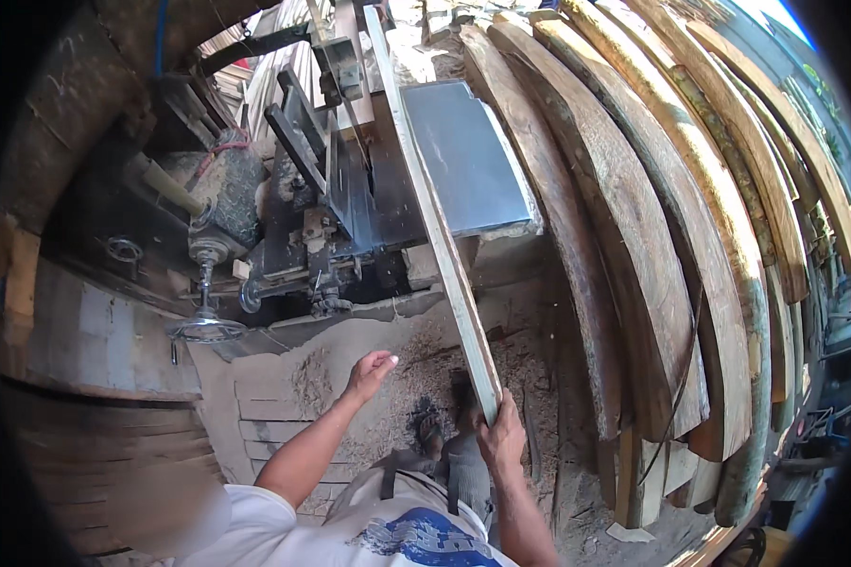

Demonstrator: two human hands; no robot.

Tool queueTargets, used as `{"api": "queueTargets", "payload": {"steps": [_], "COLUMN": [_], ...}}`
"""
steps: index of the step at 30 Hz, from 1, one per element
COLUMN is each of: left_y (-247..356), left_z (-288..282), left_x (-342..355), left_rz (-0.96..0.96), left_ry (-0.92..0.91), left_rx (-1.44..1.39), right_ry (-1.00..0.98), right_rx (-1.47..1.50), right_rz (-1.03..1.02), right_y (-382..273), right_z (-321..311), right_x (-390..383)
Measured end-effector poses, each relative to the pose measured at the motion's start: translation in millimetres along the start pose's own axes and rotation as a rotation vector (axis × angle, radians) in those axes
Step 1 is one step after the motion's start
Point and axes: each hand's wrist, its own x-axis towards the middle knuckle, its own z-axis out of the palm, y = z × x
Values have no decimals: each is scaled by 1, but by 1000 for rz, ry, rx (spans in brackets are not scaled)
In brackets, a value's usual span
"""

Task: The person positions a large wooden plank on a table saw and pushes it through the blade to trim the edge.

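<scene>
My right hand (503,437) grips the near end of a long, narrow wooden board (433,213). The board slants away from me across the metal table (468,156) of a band saw, its far end reaching past the saw's blade area. To the left, my left hand (371,374) is in the air over the sawdust, apart from the board and holding nothing. Its fingers are loosely bent, with the thumb apart. A thin upright blade (357,132) stands to the board's left, beside dark metal guide bars (298,142).
Several long, thick timber slabs (624,217) lie stacked along the right. A metal handwheel (208,329) juts out from the machine at left. Sawdust (321,373) covers the floor around my feet, and wooden planks (128,463) line the lower left.
</scene>
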Motion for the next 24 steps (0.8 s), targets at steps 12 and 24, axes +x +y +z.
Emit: {"api": "queueTargets", "payload": {"steps": [12,24], "left_y": [75,53], "left_z": [118,168], "left_x": [41,31], "left_rz": [-238,-127], "left_ry": [-204,165], "left_rx": [-558,-57], "right_ry": [-60,-501], "right_rx": [-150,722], "right_rz": [76,493], "right_y": [64,148], "right_z": [-44,-11], "right_x": [-159,-87]}}
